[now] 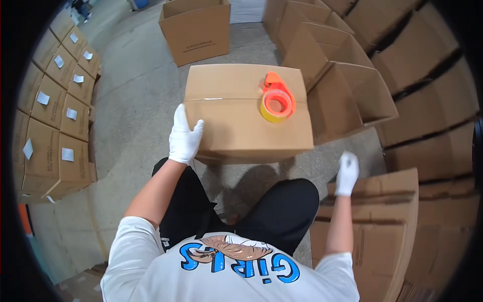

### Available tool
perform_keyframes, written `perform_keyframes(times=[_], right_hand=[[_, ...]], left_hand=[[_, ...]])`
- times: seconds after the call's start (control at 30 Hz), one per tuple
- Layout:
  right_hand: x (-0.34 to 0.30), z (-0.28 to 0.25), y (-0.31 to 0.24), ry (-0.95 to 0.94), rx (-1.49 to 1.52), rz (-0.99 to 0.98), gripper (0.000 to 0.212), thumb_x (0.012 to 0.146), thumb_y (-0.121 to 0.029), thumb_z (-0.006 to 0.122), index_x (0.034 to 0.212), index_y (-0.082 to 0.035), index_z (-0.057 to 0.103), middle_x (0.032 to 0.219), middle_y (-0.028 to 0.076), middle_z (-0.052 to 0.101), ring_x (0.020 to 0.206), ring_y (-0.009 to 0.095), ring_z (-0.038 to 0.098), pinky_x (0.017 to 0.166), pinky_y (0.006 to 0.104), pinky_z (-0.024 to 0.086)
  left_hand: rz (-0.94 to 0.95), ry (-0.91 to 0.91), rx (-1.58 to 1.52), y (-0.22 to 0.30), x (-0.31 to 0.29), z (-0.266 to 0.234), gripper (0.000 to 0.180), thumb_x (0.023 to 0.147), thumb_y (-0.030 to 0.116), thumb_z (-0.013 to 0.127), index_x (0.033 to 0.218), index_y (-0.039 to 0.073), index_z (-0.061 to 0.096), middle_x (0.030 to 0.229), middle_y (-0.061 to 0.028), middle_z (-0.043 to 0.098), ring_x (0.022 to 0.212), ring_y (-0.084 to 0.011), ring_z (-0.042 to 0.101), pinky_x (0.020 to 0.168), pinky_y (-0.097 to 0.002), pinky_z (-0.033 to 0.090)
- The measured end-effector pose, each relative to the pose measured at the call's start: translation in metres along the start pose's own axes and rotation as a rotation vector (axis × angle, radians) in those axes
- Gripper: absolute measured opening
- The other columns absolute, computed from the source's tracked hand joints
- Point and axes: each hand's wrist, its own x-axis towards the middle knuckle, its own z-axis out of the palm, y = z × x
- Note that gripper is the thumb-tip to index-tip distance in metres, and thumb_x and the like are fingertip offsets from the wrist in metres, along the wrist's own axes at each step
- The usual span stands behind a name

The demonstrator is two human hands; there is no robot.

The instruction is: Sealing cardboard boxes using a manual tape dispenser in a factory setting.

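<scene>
A closed cardboard box [231,123] stands before me, with a seam across its top. On its right half lies an orange tape dispenser [286,90] with a roll of yellow-edged tape. My left hand [185,138], in a white glove, rests at the box's left edge, thumb spread away from the fingers and nothing in its grasp. My right hand [347,173], also gloved, is off to the right, apart from the box and above flat cardboard sheets [375,226]. Its fingers look curled in and slightly blurred; whatever they may hold is hidden.
An open box [197,38] stands beyond the closed one. Several open-topped boxes [347,98] line up at the right, beside stacked cardboard [422,95]. Labelled boxes [55,95] are piled at the left. Concrete floor [133,100] lies between. Far off, a person [82,9] is partly visible.
</scene>
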Motion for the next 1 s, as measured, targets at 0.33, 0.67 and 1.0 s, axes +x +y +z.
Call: perform_keyframes(times=[0.33,0.67,1.0], right_hand=[[0.046,0.159,-0.19,-0.424,-0.522,0.076,0.044,0.076,-0.025,0.072,0.111,0.0,0.065,0.11,0.02,0.067,0.097,0.032,0.067,0.082,0.0393,0.054],[-0.108,0.061,-0.132,-0.336,0.994,0.421,0.026,0.096,-0.029,0.058,0.115,-0.012,0.057,0.104,0.002,0.063,0.088,0.015,0.062,0.074,0.0289,0.05],[-0.103,0.115,-0.15,-0.308,0.804,0.424,0.024,0.099,-0.02,0.054,0.115,-0.002,0.058,0.096,0.001,0.064,0.084,0.012,0.064,0.077,0.0257,0.052]], left_hand=[[-0.385,-0.534,-0.054,0.015,-0.092,-0.043,0.076,0.094,0.044,0.044,0.142,-0.011,0.025,0.119,-0.0376,0.056,0.112,-0.0498,0.055,0.098,-0.0489,0.043],[-0.155,-0.178,-0.286,-0.079,0.02,-0.05,0.075,0.089,0.044,0.06,0.142,-0.004,0.039,0.145,-0.0261,0.041,0.136,-0.0377,0.038,0.113,-0.0394,0.03],[-0.341,-0.289,-0.411,-0.075,0.026,0.044,0.06,0.091,0.047,0.058,0.128,0.0,0.051,0.123,-0.0245,0.059,0.116,-0.0331,0.057,0.1,-0.0394,0.042]])
